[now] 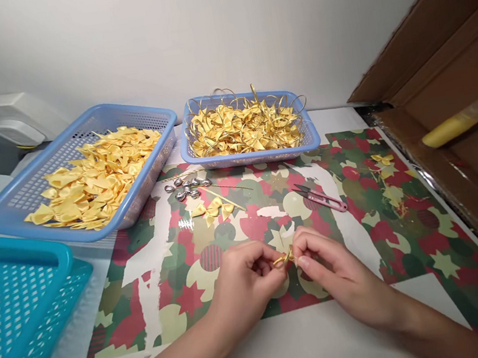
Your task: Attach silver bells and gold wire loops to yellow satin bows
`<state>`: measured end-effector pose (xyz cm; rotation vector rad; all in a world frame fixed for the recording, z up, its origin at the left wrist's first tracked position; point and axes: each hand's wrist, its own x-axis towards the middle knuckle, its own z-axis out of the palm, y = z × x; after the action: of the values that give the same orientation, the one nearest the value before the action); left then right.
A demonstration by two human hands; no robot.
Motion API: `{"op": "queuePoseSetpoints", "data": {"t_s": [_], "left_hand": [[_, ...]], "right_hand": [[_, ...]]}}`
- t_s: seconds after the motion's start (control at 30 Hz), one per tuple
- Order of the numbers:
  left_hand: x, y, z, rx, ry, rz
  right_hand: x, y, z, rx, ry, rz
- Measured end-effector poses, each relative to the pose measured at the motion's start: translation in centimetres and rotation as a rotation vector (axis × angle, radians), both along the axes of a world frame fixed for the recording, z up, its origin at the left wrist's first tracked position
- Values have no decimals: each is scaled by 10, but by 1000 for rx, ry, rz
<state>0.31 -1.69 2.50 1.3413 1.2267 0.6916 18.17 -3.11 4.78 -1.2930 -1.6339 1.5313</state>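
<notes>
White wall (217, 32) behind; bench (340, 119) spread with a red, green and cream patterned sheet (327, 285), torn to white in places. Landmark: rectangular blue plastic basket (253, 156) at the back, heaped with yellow satin bows (243, 127) and thin gold cord loops (254, 94).

Both hands forward of the basket, toward the person. Left hand (251, 276) closed, thumb and finger pinching a short shiny gold cord piece (284, 258); right hand (331, 273) closed on its other end. Fingers partly hide its form.

Left of the basket: a larger blue plastic tray (143, 196) of loose bows; nearer and farther left, a teal perforated plastic basket (65, 262).

Just forward-left of the landmark basket: round silver metal beads (186, 188), three yellow satin bows. Forward-right: pink-handled metal snips (320, 197). Well right: brown cardboard (464, 61).
</notes>
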Motion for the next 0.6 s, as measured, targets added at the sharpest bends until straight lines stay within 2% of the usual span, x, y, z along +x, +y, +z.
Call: {"op": "queuePoseSetpoints", "data": {"t_s": [0.13, 0.3, 0.47, 0.6], "left_hand": [[-1, 4, -4, -5, -15, 22], [-3, 6, -8, 6, 1, 67], [-5, 6, -7, 218, 73, 74], [-6, 10, -7, 439, 149, 55]], "right_hand": [[10, -1, 12, -82, 101, 78], [21, -2, 19, -38, 168, 118], [22, -3, 17, -39, 258, 110], [21, -3, 12, -14, 302, 9]]}}
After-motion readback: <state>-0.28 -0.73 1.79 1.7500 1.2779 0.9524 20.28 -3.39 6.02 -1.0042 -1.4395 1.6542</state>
